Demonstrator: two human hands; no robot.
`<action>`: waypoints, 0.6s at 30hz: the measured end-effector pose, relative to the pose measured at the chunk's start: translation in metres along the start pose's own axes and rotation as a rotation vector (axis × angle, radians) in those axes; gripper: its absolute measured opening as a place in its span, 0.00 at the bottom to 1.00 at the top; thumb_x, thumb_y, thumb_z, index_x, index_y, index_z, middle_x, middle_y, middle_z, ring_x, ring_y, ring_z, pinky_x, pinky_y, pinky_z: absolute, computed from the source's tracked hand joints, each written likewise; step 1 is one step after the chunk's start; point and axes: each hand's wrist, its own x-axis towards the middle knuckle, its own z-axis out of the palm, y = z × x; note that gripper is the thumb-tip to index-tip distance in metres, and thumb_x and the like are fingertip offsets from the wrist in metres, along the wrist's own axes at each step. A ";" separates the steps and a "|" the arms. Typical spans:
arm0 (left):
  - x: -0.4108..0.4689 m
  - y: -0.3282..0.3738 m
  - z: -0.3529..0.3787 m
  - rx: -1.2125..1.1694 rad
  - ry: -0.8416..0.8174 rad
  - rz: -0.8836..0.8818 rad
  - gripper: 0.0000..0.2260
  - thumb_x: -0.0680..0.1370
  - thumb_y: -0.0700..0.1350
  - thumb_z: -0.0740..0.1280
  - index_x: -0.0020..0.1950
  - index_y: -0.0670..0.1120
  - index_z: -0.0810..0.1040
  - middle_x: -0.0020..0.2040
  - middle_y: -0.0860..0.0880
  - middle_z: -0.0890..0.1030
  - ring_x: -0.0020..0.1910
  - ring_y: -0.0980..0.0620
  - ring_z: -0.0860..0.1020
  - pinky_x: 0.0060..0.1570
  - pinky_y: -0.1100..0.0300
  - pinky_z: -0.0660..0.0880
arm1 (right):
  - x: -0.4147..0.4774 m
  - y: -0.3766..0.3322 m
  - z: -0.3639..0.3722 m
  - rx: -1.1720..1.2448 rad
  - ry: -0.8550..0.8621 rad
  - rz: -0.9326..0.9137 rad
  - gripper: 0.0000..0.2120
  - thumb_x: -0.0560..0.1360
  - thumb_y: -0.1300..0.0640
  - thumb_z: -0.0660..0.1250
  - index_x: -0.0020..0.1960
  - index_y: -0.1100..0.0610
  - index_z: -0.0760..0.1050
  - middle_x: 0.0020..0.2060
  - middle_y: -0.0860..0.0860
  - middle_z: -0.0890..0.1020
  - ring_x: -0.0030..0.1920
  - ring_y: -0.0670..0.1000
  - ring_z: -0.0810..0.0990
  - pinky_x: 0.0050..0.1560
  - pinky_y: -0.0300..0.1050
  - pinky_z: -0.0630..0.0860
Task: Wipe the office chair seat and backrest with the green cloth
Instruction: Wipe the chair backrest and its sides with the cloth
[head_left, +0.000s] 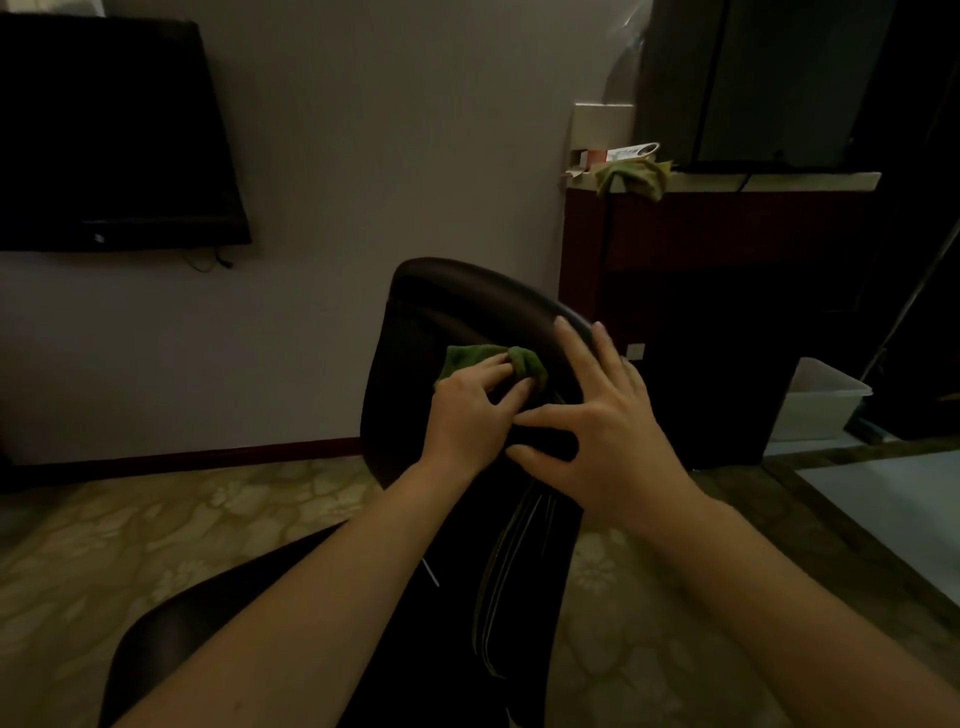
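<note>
The black office chair stands in front of me, its backrest (441, 301) upright at the centre and its seat (171, 623) low at the left, partly behind my forearms. My left hand (470, 410) holds the bunched green cloth (525, 362) against the upper backrest, fingers curled over it. My right hand (597, 421) rests with spread, straight fingers on the backrest's right edge, just beside the left hand. Part of the cloth is hidden under my left fingers.
A dark television (104, 135) hangs on the wall at the left. A dark red cabinet (727, 234) stands behind the chair at the right, with a second green cloth (634, 176) on its top. A white plastic bin (815, 400) sits on the floor beside it.
</note>
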 end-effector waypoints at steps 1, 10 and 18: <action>-0.005 0.000 0.001 -0.001 -0.009 0.015 0.16 0.80 0.47 0.70 0.66 0.44 0.80 0.67 0.48 0.80 0.69 0.53 0.74 0.71 0.57 0.68 | -0.005 0.004 0.001 0.088 0.054 0.014 0.18 0.72 0.36 0.64 0.59 0.37 0.79 0.80 0.47 0.41 0.78 0.53 0.32 0.74 0.51 0.39; 0.013 -0.006 -0.014 0.009 -0.065 -0.031 0.15 0.81 0.47 0.68 0.68 0.46 0.79 0.68 0.50 0.79 0.70 0.55 0.72 0.63 0.73 0.63 | -0.039 -0.007 0.017 0.370 0.110 0.179 0.14 0.74 0.43 0.70 0.59 0.41 0.81 0.78 0.41 0.35 0.76 0.42 0.46 0.71 0.34 0.54; -0.010 0.008 0.004 0.015 -0.007 0.099 0.12 0.81 0.46 0.68 0.62 0.45 0.83 0.62 0.49 0.82 0.63 0.57 0.76 0.67 0.54 0.73 | -0.043 -0.013 0.007 0.544 0.042 0.223 0.12 0.76 0.45 0.68 0.59 0.38 0.79 0.77 0.36 0.34 0.70 0.30 0.43 0.57 0.17 0.52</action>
